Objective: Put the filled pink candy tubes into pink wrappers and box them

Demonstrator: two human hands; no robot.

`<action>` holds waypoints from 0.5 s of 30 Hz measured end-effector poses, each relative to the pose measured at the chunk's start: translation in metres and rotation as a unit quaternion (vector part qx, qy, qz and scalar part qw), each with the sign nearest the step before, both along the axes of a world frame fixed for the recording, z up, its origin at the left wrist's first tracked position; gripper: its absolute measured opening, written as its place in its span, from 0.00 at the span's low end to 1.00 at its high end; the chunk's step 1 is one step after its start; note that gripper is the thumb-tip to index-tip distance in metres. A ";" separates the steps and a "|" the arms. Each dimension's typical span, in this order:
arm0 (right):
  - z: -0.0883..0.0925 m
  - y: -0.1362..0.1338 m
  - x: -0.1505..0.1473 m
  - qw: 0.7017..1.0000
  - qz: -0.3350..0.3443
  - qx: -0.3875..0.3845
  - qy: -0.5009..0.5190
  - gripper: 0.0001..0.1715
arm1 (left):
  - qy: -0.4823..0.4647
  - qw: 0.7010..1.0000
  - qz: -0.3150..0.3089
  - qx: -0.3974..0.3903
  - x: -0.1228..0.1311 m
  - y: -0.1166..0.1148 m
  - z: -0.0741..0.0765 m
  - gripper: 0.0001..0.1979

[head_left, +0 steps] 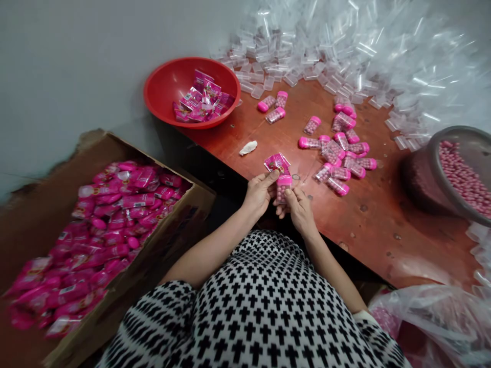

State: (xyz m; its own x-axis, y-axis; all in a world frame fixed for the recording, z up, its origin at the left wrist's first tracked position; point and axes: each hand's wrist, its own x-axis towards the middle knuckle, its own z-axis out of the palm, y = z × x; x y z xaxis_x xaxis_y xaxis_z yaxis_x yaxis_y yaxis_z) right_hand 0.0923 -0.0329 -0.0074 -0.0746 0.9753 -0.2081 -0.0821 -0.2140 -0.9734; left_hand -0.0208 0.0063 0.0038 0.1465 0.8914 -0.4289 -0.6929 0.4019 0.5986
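Both hands meet at the table's near edge. My left hand [259, 193] is closed, with a pink printed wrapper sleeve [276, 162] pinched at its fingertips. In my right hand [301, 208] is a small clear container [284, 190] of pink candy balls with a pink cap, gripped between thumb and fingers. The wrapper sits right at the capped end of the container; whether it fits over the cap I cannot tell. Several filled containers with pink caps [333, 152] lie in a loose group to the right of my hands.
A red bowl [153, 94] holds pink wrappers. The cardboard box [161, 225] at left contains many wrapped pink containers. Clear containers [345, 56] heap at the back of the wooden table [368, 220]. A grey bucket [418, 174] of pink balls stands right; a plastic bag [433, 312] lies below.
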 end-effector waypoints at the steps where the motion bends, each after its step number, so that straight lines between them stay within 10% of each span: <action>1: -0.001 0.000 0.000 1.000 -0.002 0.002 0.000 0.23 | 0.007 1.000 -0.007 0.015 -0.001 0.001 0.000 0.20; 10: -0.007 0.000 0.001 0.991 -0.040 0.074 -0.109 0.20 | 0.060 0.994 -0.072 0.062 0.000 0.003 -0.006 0.19; 15: -0.011 0.004 0.005 0.999 -0.006 0.011 0.030 0.21 | 0.074 0.988 -0.114 0.077 -0.003 0.007 -0.005 0.20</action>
State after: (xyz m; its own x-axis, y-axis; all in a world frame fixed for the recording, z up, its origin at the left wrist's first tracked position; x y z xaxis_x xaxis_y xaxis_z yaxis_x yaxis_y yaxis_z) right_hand 0.0968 -0.0292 -0.0182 -0.0737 0.9804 -0.1828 -0.1426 -0.1918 -0.9710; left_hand -0.0236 0.0129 -0.0009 0.2979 0.8986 -0.3221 -0.4954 0.4339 0.7525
